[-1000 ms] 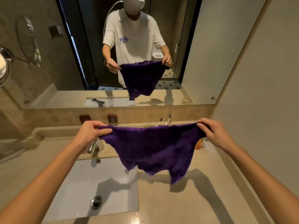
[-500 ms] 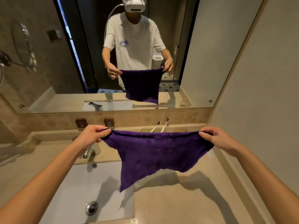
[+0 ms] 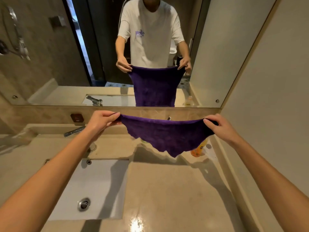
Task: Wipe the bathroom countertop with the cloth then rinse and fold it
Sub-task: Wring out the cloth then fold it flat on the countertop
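A dark purple cloth (image 3: 165,134) hangs spread out in the air above the beige countertop (image 3: 175,190), near the back wall. My left hand (image 3: 102,121) pinches its upper left corner and my right hand (image 3: 220,128) pinches its upper right corner. The top edge sags a little between them. The lower edge dangles ragged, clear of the counter. The mirror (image 3: 217,47) reflects the cloth hanging flat.
A white rectangular sink (image 3: 100,185) with a metal drain (image 3: 84,204) lies at the lower left, and a chrome faucet (image 3: 75,131) stands behind it. An orange bottle (image 3: 199,149) sits by the right wall, partly behind the cloth. A wall runs close on the right.
Both hands have lifted the cloth and carried it farther from me toward the mirror. The cloth's hanging point has swung from the left side to the right.
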Motion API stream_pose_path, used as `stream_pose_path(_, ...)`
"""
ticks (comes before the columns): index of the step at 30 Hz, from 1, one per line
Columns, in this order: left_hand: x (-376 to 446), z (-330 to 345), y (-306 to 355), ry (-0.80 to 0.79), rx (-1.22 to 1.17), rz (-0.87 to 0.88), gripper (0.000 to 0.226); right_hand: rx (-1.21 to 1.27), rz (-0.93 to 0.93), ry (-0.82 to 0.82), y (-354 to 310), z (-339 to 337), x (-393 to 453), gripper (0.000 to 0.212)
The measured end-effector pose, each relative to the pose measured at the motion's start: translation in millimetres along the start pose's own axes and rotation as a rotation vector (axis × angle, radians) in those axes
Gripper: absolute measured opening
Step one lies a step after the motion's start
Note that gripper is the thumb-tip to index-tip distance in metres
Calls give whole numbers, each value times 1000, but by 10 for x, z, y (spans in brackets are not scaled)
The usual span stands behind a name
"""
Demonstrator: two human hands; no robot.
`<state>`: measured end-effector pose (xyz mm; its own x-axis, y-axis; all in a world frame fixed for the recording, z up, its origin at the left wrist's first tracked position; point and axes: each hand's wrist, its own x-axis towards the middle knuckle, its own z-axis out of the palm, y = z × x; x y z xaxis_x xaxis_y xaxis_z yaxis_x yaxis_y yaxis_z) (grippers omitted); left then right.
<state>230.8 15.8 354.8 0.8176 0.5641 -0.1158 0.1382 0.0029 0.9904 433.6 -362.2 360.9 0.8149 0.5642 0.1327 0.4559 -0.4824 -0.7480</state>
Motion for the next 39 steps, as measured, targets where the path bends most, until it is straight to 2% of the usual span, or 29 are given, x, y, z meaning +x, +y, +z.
stream_pose_path(4, -279, -51, -392, -3, 175, 76, 13, -52, -20, -103, 358, 64, -191, 17)
stream_pose_path(7, -551, -120, -901, -99, 327, 90, 12, -138, -45, -189, 651, 292, -464, 10)
stream_pose_path(10, -821, -181, -1517, -233, 453, 2, 13, -298, -63, -371, 1091, 622, -822, 32)
stream_pose_path(12, -997, -191, -1905, -300, 512, -59, 10, -403, -70, -484, 1366, 860, -1071, 29)
stream_pose_path(14, -1185, -172, -2299, -357, 581, -91, 1, -483, -90, -558, 1583, 1103, -1342, 36)
stream_pose_path(16, -1329, -208, -2687, -391, 625, -108, 21, -533, -81, -643, 1710, 1291, -1591, 44)
stream_pose_path(17, -1406, -231, -2841, -417, 663, -115, 23, -545, -87, -667, 1780, 1351, -1707, 45)
stream_pose_path(19, -1549, -255, -3049, -470, 775, -92, 29, -589, -156, -621, 1892, 1434, -1938, 36)
stream_pose_path(22, -1788, -269, -3319, -495, 908, 7, 68, -635, -201, -574, 1982, 1546, -2202, 26)
stream_pose_path(24, -1909, -269, -3414, -483, 984, 100, 67, -669, -199, -574, 2004, 1602, -2334, 25)
stream_pose_path(25, -1965, -258, -3437, -498, 1042, 117, 65, -685, -196, -582, 2051, 1633, -2398, 29)
stream_pose_path(27, -2019, -217, -3472, -506, 1086, 135, 62, -704, -169, -565, 2115, 1659, -2533, 61)
stream_pose_path(28, -2033, -204, -3486, -472, 1086, 184, 57, -710, -139, -555, 2105, 1638, -2590, 71)
stream_pose_path(29, -2054, -195, -3474, -451, 1081, 214, 49, -697, -122, -544, 2138, 1628, -2643, 76)
stream_pose_path(31, -2067, -192, -3390, -516, 1183, 278, 41, -676, -92, -550, 2123, 1596, -2716, 79)
stream_pose_path(33, -2095, -288, -3367, -553, 1254, 326, 41, -654, -73, -585, 2136, 1579, -2759, 65)
stream_pose_path(35, -2113, -401, -3367, -553, 1250, 336, 46, -522, 80, -626, 2110, 1531, -2724, 48)
stream_pose_path(37, -2056, -469, -3342, -472, 1192, 328, 55, -361, 233, -617, 2068, 1485, -2569, 27)
stream_pose_path(38, -1986, -455, -3299, -415, 1166, 309, 57, -301, 263, -564, 2052, 1480, -2453, 23)
stream_pose_path(39, -1883, -412, -3223, -375, 1154, 283, 55, -269, 264, -496, 2016, 1484, -2305, 32)
